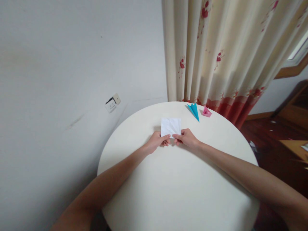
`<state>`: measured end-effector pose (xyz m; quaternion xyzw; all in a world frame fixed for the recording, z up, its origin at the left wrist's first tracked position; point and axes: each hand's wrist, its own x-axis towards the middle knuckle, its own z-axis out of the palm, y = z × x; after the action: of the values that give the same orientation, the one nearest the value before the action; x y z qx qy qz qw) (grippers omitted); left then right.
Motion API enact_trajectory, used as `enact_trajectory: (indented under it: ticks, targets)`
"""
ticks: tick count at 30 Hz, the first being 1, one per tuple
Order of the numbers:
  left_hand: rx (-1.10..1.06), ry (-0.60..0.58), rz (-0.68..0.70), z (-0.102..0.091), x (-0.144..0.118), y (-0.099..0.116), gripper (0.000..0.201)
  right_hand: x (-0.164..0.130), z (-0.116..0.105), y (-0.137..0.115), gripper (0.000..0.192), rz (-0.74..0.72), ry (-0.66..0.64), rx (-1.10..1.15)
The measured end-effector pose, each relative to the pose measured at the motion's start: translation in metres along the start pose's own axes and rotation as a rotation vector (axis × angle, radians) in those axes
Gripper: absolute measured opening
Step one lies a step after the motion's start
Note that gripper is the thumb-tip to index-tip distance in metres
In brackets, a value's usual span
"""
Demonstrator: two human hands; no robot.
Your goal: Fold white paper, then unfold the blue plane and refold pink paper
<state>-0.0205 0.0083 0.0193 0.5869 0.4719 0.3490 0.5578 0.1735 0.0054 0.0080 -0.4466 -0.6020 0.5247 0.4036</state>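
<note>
On the wall at the far left sits a wall socket [113, 103], well apart from the work. On the round white table [168, 192], the left hand [157, 142] pinches the near left part of a white paper [171, 126], thumb on top and fingers curled shut beneath its lower edge. The sheet lies flat on the tabletop toward the far side, already creased, with faint fold lines fanning across it. The right hand [186, 138] meets it just beside the left, its fingers likewise closed on the near edge, so both grips crowd the middle of that edge. To fold cleanly here, it seems best to keep the paper pressed flat, line up the edges before committing, and run a fingertip outward from the centre so the crease sets sharp without skewing. Further right, near the table's far rim, lie a blue paper plane [193, 110] and, just beside it, a small pink paper boat [206, 112]. Behind them hangs a cream curtain [228, 51] with red flowers.
</note>
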Motion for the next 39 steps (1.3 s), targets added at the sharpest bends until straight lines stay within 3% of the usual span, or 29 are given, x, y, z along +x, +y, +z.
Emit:
enact_trajectory:
  ticks: [7,13,20,22,24,27,30,35,37,39]
  targets:
    - [-0.062,-0.026,0.019,-0.001,0.002,-0.001,0.046,-0.005,0.002,-0.007,0.043,0.014,-0.095,0.066]
    - [-0.011,-0.037,0.01,-0.011,0.003,0.004,0.05,-0.003,-0.002,-0.005,0.045,0.032,-0.077,0.034]
    - [0.064,0.078,0.072,-0.029,0.009,0.009,0.044,0.002,-0.014,-0.004,0.043,0.057,-0.053,0.016]
    - [0.015,0.144,0.113,-0.032,0.01,0.01,0.046,0.002,-0.018,-0.003,0.043,0.088,-0.102,0.0]
    - [-0.055,0.177,0.149,-0.034,0.01,0.011,0.06,0.001,-0.02,-0.002,0.043,0.112,-0.217,-0.011]
    - [-0.02,0.079,0.137,-0.038,0.008,0.011,0.073,-0.003,-0.021,-0.001,0.044,0.118,-0.422,-0.027]
    - [0.121,-0.083,0.077,-0.044,0.003,0.012,0.052,-0.006,-0.021,-0.001,0.042,0.128,-0.562,-0.048]
    - [0.168,-0.348,-0.034,-0.046,-0.004,0.013,0.043,-0.009,-0.018,-0.007,0.046,0.114,-0.597,-0.038]
    - [0.18,-0.378,-0.02,-0.042,-0.005,0.012,0.043,-0.01,-0.017,-0.008,0.049,0.092,-0.599,-0.034]
    - [0.209,-0.326,0.012,-0.036,-0.004,0.01,0.043,-0.01,-0.016,-0.007,0.051,0.092,-0.584,-0.023]
